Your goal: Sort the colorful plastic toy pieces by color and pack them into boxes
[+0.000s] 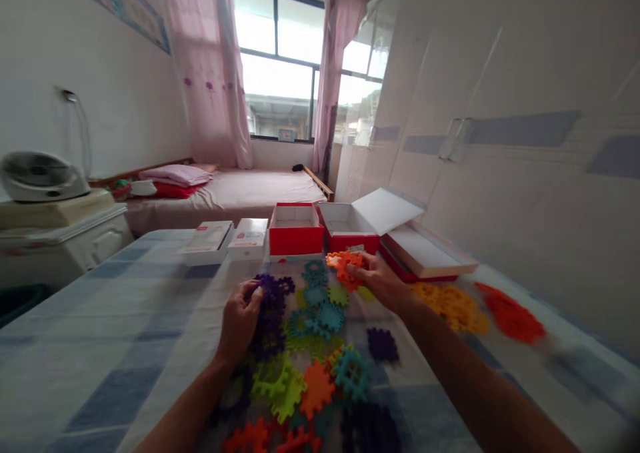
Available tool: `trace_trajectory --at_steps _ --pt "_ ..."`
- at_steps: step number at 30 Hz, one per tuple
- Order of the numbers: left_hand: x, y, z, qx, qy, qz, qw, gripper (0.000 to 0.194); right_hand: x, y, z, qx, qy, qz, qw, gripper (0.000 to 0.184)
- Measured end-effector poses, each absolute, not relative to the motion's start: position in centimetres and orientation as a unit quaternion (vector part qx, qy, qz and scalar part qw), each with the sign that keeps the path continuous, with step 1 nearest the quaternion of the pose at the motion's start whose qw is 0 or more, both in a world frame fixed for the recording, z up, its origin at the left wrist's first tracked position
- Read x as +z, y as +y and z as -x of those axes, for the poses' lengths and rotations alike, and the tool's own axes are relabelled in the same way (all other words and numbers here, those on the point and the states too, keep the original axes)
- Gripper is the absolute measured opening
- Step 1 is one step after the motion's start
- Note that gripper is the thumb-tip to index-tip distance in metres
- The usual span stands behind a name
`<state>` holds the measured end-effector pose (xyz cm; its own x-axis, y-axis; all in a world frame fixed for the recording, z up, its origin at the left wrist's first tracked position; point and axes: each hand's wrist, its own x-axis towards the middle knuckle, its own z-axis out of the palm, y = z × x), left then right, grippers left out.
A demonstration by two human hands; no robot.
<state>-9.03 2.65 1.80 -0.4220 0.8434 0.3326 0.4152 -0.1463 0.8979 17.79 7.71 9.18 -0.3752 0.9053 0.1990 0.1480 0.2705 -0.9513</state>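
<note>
Red toothed pieces (247, 437) lie toward the surface's (113, 396) near edge, left hand (241, 316) pinching purple pieces (270, 296), right hand (373, 274) holding orange pieces (344, 266).

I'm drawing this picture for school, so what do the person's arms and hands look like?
The left hand and right hand wear no gloves. The left forearm and right forearm, narrowing toward the hands, show no sleeves, watches or cables. Small details, like rings, are too blurry to tell.

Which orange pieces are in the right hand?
The farthest orange pieces, pinched by the right hand just right of the teal pieces; other orange pieces lie untouched nearer the camera.
</note>
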Motion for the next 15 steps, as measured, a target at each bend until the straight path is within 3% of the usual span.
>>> trace_trajectory --at_steps 5,8,15 --pt "1.9 2.7 9.5 0.524 0.663 -0.503 0.179 0.038 9.0 4.7 -32.7 0.261 -0.606 0.594 0.46 0.037" --pt "2.0 2.6 9.6 0.513 0.672 -0.506 0.172 0.038 8.5 4.8 -41.0 0.08 -0.544 0.736 0.395 0.026" --pt "2.0 2.6 9.7 0.495 0.684 -0.51 0.164 0.041 7.2 7.7 -47.1 0.069 -0.526 0.784 0.321 0.009"
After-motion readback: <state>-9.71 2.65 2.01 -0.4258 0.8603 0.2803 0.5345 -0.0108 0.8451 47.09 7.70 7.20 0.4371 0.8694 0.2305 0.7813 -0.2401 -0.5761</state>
